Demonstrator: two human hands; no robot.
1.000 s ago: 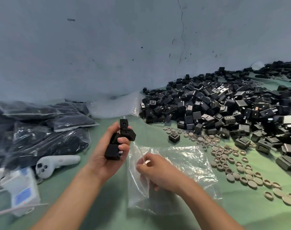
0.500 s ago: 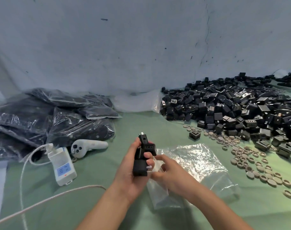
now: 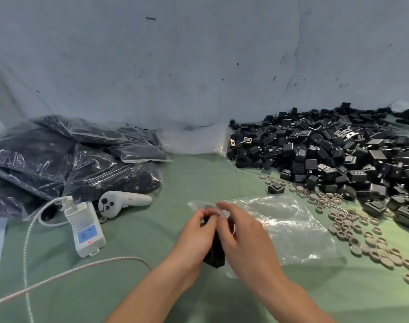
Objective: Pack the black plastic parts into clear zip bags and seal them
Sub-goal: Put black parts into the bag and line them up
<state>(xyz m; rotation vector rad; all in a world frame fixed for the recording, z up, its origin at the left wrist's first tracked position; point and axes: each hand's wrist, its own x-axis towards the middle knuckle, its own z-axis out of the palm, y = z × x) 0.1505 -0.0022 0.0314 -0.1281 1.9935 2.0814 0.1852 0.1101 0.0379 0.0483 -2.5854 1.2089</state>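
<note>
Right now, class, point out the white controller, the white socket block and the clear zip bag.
white controller (image 3: 136,198): head view, on its handle
white socket block (image 3: 87,231): head view, on its face
clear zip bag (image 3: 292,226): head view, on bare film

Black parts are going to the mouth of a clear zip bag, beside the big heap of loose parts.
The few black parts are being held upright, stacked together. The clear zip bag is lying crumpled and almost flat just in front of the heap. Well left of the heap, filled bags are lying piled, dark parts showing through.
</note>
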